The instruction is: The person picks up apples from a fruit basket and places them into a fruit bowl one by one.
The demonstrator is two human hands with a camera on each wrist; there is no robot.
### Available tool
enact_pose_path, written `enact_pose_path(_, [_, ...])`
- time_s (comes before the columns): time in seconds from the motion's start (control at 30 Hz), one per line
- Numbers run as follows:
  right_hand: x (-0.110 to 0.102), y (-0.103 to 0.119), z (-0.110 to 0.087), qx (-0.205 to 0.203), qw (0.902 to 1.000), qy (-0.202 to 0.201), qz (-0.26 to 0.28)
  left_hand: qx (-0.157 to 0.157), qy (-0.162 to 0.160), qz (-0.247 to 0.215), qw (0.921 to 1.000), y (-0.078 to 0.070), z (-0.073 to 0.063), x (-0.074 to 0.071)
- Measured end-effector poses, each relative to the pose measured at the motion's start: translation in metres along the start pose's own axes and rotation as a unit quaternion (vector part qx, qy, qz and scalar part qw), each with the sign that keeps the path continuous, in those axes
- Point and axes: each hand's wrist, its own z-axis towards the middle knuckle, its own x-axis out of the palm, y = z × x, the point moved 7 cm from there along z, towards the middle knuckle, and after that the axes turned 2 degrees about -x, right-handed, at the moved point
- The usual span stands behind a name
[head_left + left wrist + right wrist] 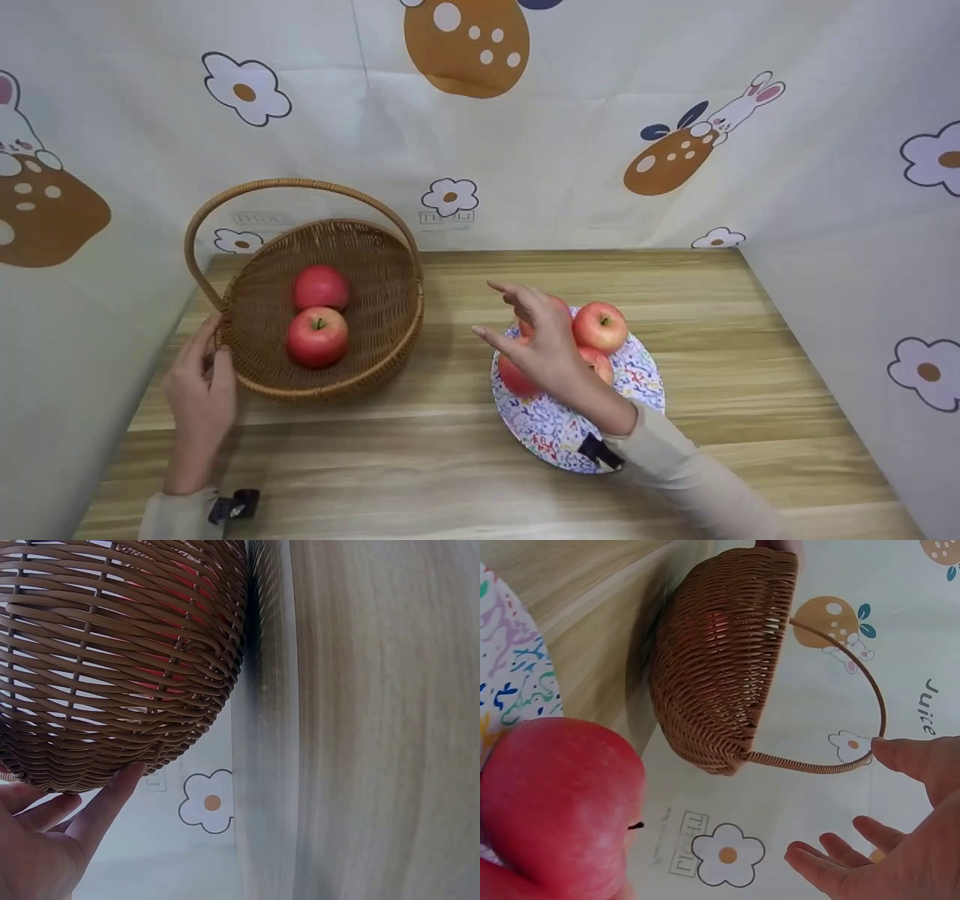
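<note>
My left hand (201,394) grips the left rim of a brown wicker basket (384,300), fingers and thumb at the base of its arched handle. Two red apples, one behind (320,287) and one in front (318,337), lie in the basket. Over a colourfully patterned plate (544,439), my right hand (551,349) is held with fingers and thumb spread apart and nothing between them. Several apples (601,328) sit on that plate, partly hidden under the hand. A red apple (562,802) looms large beside the plate's edge in the right wrist view.
The wood-grain table (427,465) carries the basket on the left and the plate on the right. A pale curtain (570,150) printed with flowers and rabbits hangs behind the table and along both sides.
</note>
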Motion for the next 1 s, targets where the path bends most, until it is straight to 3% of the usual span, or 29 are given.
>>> enact_pose_path(0.6, [0.047, 0.018, 0.022, 0.057, 0.9942, 0.081, 0.042, -0.002, -0.002, 0.006, 1.0, 0.0, 0.001, -0.001])
enact_pose_path(1.0, [0.074, 0.03, 0.037, 0.01, 0.9942, 0.093, 0.054, -0.027, 0.013, -0.01, 0.9995, 0.005, 0.0, 0.002])
